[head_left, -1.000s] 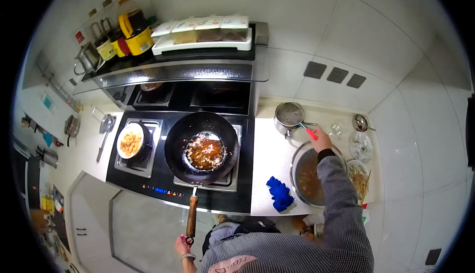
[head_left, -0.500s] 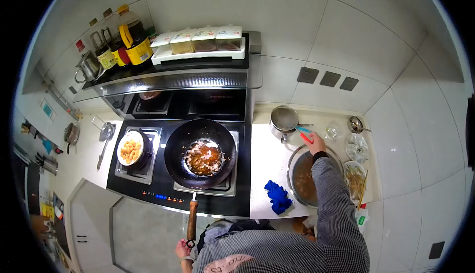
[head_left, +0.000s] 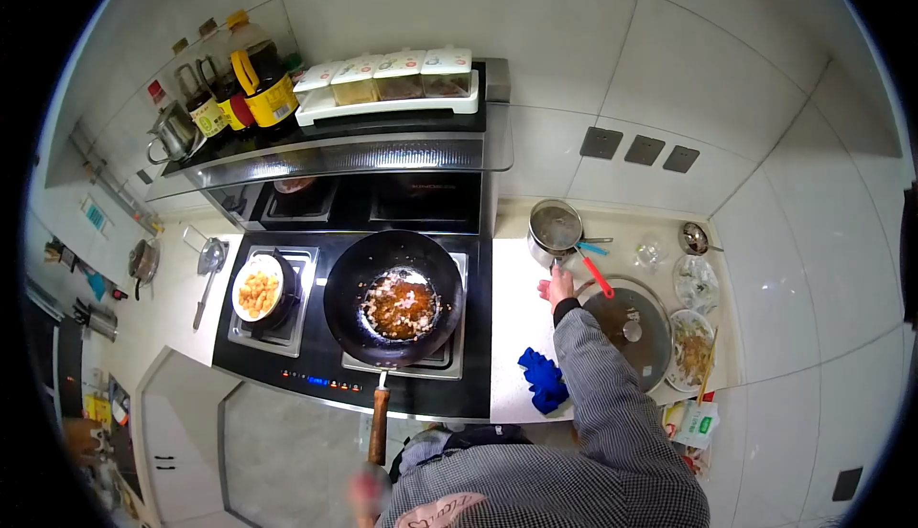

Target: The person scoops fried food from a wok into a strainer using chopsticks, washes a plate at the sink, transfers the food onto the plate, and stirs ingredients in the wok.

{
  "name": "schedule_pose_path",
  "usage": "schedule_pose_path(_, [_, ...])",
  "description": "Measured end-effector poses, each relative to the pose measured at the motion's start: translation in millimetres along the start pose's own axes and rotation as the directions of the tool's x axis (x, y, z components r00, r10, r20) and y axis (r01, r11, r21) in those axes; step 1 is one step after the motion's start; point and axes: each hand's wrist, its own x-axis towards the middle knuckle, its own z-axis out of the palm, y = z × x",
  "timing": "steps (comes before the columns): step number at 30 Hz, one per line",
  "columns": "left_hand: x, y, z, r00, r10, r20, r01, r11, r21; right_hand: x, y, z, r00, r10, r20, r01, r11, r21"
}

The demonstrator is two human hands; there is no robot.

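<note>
A black wok with browned bits in oil sits on the right burner. Its wooden handle points toward me. My left hand is a blur near the end of that handle; its fingers cannot be made out. On the counter to the right, my right hand is just below the metal pot, at its handle; whether it grips the handle is unclear. A strainer with a red handle rests on the pot. Beside my right forearm lies a large round pan with a glass lid.
A white bowl of orange-brown pieces is at the left burner. A blue cloth lies by the stove. A plate with chopsticks stands at the right. Bottles and a spice rack line the hood shelf.
My right hand has let go of the red handle and moved left and down toward the pot's handle. The strainer now rests on the pot. My left hand has blurred and shifted slightly.
</note>
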Motion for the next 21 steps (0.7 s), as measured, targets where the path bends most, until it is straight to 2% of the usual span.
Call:
schedule_pose_path(1, [-6, 12, -1, 0.998, -0.037, 0.047, 0.037, 0.999, -0.001, 14, 1, -1, 0.997, 0.048, 0.053, -0.049, 0.999, 0.019])
schedule_pose_path(2, [-14, 23, -3, 0.999, -0.032, 0.041, 0.032, 0.999, -0.001, 25, 5, 1, 0.998, 0.057, 0.019, -0.057, 0.998, 0.002])
schedule_pose_path(3, [-21, 35, -4, 0.982, -0.187, 0.009, 0.183, 0.952, -0.246, 40, 12, -2, 0.999, 0.028, 0.035, -0.027, 0.999, -0.018])
schedule_pose_path(4, [-23, 37, -7, 0.941, -0.339, 0.018, 0.306, 0.824, -0.477, 43, 13, -4, 0.999, -0.001, 0.052, 0.003, 0.999, -0.039])
schedule_pose_path(5, [-26, 36, -9, 0.939, -0.342, 0.016, 0.297, 0.789, -0.539, 45, 15, -6, 0.998, -0.051, 0.032, 0.054, 0.994, -0.095])
schedule_pose_path(8, [-32, 36, -15, 0.897, -0.442, 0.008, 0.397, 0.797, -0.456, 35, 12, -8, 0.993, -0.073, 0.093, 0.089, 0.979, -0.182])
schedule_pose_path(11, [-34, 39, -13, 0.887, -0.461, 0.029, 0.430, 0.802, -0.416, 27, 19, -7, 0.989, -0.047, 0.141, 0.068, 0.987, -0.148])
schedule_pose_path(19, [-22, 47, -5, 0.916, -0.389, 0.095, 0.398, 0.859, -0.322, -24, 49, -13, 0.977, -0.022, 0.210, 0.055, 0.987, -0.153])
schedule_pose_path(20, [-19, 48, -4, 0.927, -0.360, 0.107, 0.376, 0.877, -0.300, -32, 54, -14, 0.972, -0.037, 0.234, 0.062, 0.993, -0.102])
schedule_pose_path(21, [-19, 49, -3, 0.941, -0.316, 0.119, 0.337, 0.904, -0.264, -11, 90, -24, 0.927, -0.242, 0.286, 0.308, 0.927, -0.216])
